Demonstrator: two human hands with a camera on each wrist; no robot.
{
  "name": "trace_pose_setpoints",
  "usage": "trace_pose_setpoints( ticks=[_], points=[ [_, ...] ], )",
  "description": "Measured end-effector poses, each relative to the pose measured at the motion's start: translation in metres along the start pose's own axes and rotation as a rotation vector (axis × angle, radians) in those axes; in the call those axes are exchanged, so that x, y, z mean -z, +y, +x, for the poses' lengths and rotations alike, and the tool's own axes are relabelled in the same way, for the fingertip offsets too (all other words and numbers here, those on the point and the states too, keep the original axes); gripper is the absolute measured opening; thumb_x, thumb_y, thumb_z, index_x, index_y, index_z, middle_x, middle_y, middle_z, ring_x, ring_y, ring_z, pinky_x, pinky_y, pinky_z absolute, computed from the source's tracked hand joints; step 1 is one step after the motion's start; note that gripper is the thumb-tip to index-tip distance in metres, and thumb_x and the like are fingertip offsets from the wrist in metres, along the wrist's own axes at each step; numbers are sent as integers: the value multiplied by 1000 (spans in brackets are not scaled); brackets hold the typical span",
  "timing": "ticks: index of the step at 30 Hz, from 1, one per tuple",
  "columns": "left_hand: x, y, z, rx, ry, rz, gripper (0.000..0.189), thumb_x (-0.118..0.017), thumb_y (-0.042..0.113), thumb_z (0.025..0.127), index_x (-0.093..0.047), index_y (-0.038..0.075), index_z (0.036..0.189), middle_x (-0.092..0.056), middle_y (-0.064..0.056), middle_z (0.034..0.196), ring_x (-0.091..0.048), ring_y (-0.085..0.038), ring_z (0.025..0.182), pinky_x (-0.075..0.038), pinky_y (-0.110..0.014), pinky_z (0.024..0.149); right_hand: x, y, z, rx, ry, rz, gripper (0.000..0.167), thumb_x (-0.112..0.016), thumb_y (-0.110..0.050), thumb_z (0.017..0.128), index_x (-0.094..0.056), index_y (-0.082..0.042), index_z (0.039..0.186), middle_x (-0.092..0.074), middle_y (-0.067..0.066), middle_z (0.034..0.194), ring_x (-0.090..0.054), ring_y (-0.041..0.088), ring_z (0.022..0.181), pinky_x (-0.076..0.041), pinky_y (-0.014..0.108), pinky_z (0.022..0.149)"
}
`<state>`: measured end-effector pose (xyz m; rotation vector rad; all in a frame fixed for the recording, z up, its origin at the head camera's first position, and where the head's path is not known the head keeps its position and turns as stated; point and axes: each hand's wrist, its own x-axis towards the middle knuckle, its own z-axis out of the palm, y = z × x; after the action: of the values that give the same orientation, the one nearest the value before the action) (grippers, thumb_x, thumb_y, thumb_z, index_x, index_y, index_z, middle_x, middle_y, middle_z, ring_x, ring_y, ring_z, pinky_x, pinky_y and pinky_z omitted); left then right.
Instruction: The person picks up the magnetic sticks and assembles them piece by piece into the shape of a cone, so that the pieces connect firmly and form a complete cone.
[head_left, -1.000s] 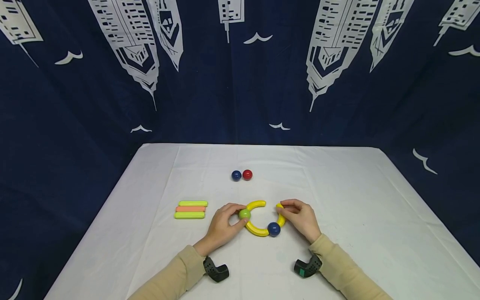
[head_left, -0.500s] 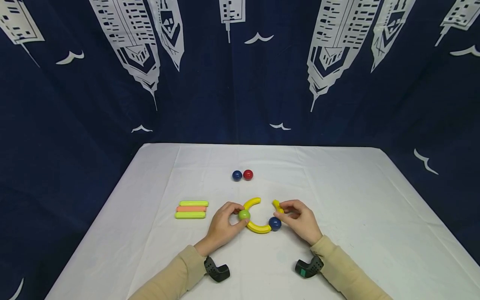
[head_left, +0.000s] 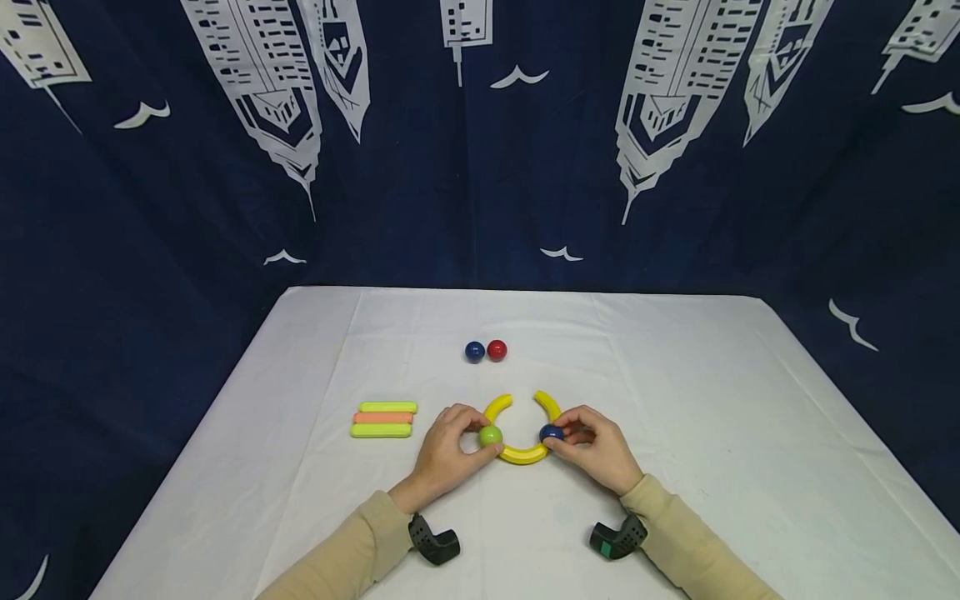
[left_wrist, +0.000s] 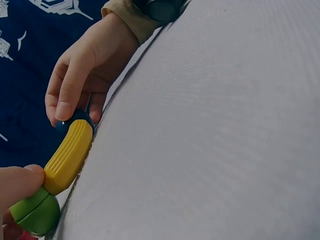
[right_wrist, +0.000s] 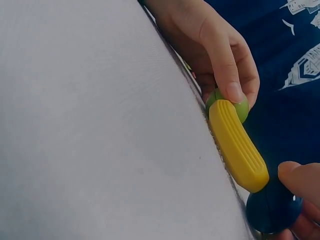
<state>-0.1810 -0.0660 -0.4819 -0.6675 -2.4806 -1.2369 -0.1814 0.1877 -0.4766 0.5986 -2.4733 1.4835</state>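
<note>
Pinching green ball in left fingers, blue ball in right fingers, nearside of gap between yellow arcs.

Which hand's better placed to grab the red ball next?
Probably the left hand: gripping the green ball, it is nearer the red ball. The right hand, holding a blue ball, sits farther off to the side. Either would have to let go first.
</note>
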Motion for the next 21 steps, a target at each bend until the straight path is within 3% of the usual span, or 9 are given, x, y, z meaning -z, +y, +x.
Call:
trace_pose_setpoints(
  ticks=[6, 12, 17, 21],
  points=[
    [0, -1, -1, -45, -54, 0, 35, -79, 40, 72, -61, 17, 92, -58, 2, 112, -46, -14, 108, -40, -35, 94, 0, 2, 1, 30, 11, -16, 26, -76, -8, 78, -65, -6, 101, -62, 4, 98, -60, 9, 79, -53, 24, 67],
    [-1, -3, -2, -153, -131, -3, 45, -77, 40, 75, -64, 14, 108, -57, 4, 112, -44, -13, 106, -39, -28, 90, 0, 3, 1, 6, 17, -55, 30, -71, -10, 83, -64, -4, 111, -63, 7, 108, -61, 19, 94, -53, 24, 70],
    [-1, -3, -2, -161, -183, -20, 36, -75, 36, 77, -66, 17, 106, -57, 7, 110, -42, -12, 104, -39, -35, 90, -1, 3, 2, -14, 59, -87, 28, -70, -8, 84, -64, -4, 112, -63, 9, 106, -62, 23, 93, -53, 24, 70],
    [-1, -2, -3, -158, -198, -23, 35, -75, 39, 78, -67, 19, 106, -57, 10, 105, -43, -10, 98, -40, -32, 87, -2, -9, 2, -11, 98, -104, 27, -70, -2, 83, -64, 1, 109, -63, 14, 103, -62, 28, 87, -53, 26, 68]
  ],
)
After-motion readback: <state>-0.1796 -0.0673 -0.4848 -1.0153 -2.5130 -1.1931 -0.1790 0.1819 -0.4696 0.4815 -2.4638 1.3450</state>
